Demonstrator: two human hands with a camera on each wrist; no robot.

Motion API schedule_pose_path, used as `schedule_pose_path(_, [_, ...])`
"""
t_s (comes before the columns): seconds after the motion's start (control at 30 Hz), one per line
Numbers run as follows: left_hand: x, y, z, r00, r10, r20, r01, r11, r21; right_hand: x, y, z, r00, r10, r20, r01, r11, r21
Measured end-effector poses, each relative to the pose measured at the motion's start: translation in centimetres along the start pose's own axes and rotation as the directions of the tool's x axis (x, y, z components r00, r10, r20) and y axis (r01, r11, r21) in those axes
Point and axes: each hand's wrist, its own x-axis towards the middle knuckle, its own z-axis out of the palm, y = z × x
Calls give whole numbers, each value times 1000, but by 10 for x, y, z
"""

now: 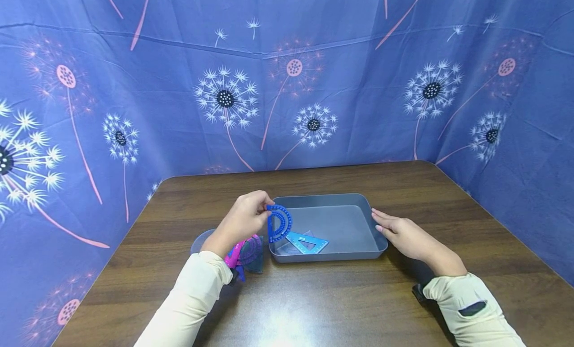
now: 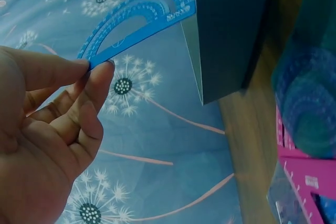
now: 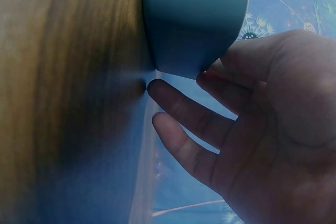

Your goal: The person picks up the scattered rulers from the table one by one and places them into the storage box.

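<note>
My left hand [image 1: 244,216] pinches a blue half-round protractor [image 1: 287,220] by one end, between thumb and fingertip. The protractor hangs upright over the left rim of a grey rectangular tray [image 1: 343,225]. Inside the tray, at its near left corner, lies a light blue set square [image 1: 297,239] over clear plastic pieces. At the tray's right wall is my right hand [image 1: 401,235], its fingers extended. The right wrist view shows thumb and index finger at the wall [image 3: 194,30], the other fingers spread below.
Left of the tray, partly behind my left wrist, lies a pile with a pink set square [image 1: 234,256] and a dark green piece [image 1: 255,263]. A clear round-edged item [image 1: 200,240] sits beside it. Patterned blue cloth [image 1: 179,87] hangs behind the wooden table [image 1: 332,302].
</note>
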Motion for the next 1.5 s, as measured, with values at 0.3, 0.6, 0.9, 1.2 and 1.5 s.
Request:
schedule_pose_path(0.3, [-1, -4, 13, 990, -74, 118, 73, 997, 10, 0, 1, 1, 1000, -1, -1, 1, 1000, -3])
schedule_pose_path(0.6, [-5, -11, 22, 958, -140, 250, 128, 990, 63, 0, 0, 1, 1000, -6, -6, 6, 1000, 2])
schedule_pose_path(0.9, [-7, -15, 26, 958, -102, 269, 60, 985, 160, 1, 0, 1, 1000, 8, 7, -8, 1000, 4])
schedule_pose_path(1.2, [-8, -17, 31, 956, -48, 288, -26, 968, 250, 1, 1, 1, 1000, 21, 20, -21, 1000, -4])
schedule_pose_path(1.5, [-10, -10, 39, 941, -55, 335, -68, 936, 346, 0, 0, 0, 1000, 25, 17, -25, 1000, -3])
